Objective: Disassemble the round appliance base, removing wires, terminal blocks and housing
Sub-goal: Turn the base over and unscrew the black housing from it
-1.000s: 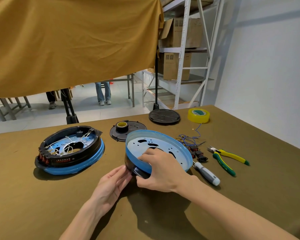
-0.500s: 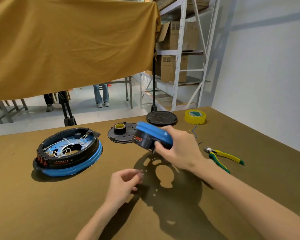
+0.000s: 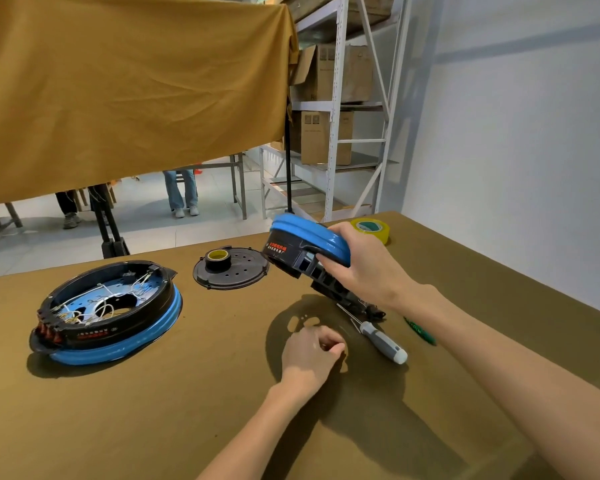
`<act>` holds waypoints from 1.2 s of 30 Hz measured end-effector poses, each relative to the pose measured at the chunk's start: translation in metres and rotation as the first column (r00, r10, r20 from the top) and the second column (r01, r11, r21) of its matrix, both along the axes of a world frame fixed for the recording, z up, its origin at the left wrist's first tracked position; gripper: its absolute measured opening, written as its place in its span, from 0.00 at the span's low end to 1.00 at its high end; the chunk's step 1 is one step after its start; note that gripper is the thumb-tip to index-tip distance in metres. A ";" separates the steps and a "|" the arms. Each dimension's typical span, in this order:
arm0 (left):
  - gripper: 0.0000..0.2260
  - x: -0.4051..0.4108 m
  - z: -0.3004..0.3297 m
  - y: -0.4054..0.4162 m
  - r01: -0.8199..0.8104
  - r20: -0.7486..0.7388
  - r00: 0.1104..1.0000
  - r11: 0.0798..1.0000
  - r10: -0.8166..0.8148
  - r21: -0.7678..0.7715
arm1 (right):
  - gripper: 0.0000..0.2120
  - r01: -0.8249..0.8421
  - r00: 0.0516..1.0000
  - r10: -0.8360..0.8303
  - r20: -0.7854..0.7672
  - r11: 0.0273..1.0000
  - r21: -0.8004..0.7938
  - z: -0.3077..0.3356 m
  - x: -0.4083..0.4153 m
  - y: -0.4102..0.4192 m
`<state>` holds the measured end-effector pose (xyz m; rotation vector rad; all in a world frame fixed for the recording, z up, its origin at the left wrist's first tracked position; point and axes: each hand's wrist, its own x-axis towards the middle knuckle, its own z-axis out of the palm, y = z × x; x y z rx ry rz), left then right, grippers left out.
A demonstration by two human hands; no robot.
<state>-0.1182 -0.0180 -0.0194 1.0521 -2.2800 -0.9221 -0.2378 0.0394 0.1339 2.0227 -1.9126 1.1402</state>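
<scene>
My right hand (image 3: 368, 271) grips a round blue and black appliance base (image 3: 302, 245) by its rim and holds it tilted in the air above the table. Its black side wall with red lettering faces me. My left hand (image 3: 309, 355) rests on the table below it with fingers curled; whether it holds anything I cannot tell. A second round base (image 3: 104, 313) lies on the table at the left, open side up, with white wires and red terminal parts showing inside.
A black round cover plate (image 3: 231, 273) with a small tape roll on it lies at the back. A screwdriver (image 3: 381, 339) lies right of my left hand. A yellow tape roll (image 3: 371, 228) sits at the far right; green plier handles (image 3: 420, 330) peek out under my right forearm.
My right hand lifted the base off the table and turned it over in the air. My left hand let go of it and dropped to the table with fingers curled.
</scene>
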 end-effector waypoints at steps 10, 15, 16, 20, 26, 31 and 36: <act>0.09 0.017 0.005 -0.008 0.007 -0.317 0.945 0.966 0.078 0.260 | 0.20 0.063 0.996 -0.069 -0.059 0.994 -0.088 -0.011 -0.005 0.009; 0.11 0.087 0.036 -0.034 -0.096 -0.546 0.735 0.860 0.401 0.502 | 0.22 0.002 0.967 -0.045 -0.251 0.986 -0.167 -0.018 0.016 0.007; 0.12 0.100 0.042 -0.038 -0.119 -0.570 0.694 0.851 0.440 0.512 | 0.22 -0.024 0.951 -0.032 -0.309 0.984 -0.176 -0.020 0.022 0.004; 0.25 0.136 0.052 -0.042 0.140 -0.660 0.561 0.729 0.499 0.670 | 0.20 -0.134 0.884 0.074 -0.461 0.986 -0.099 -0.040 0.048 -0.012; 0.45 0.158 0.032 -0.036 0.150 -0.555 0.683 0.653 0.474 0.743 | 0.15 -0.216 0.811 0.177 -0.558 0.976 -0.004 -0.095 0.069 -0.018; 0.38 0.161 0.013 -0.038 -0.058 -0.452 0.770 0.755 0.450 0.653 | 0.19 -0.227 0.778 0.265 -0.570 0.964 0.138 -0.115 0.078 -0.014; 0.19 0.163 0.008 -0.035 -0.303 -0.242 0.884 0.885 0.400 0.354 | 0.23 -0.201 0.848 0.245 -0.469 0.969 0.142 -0.112 0.060 0.000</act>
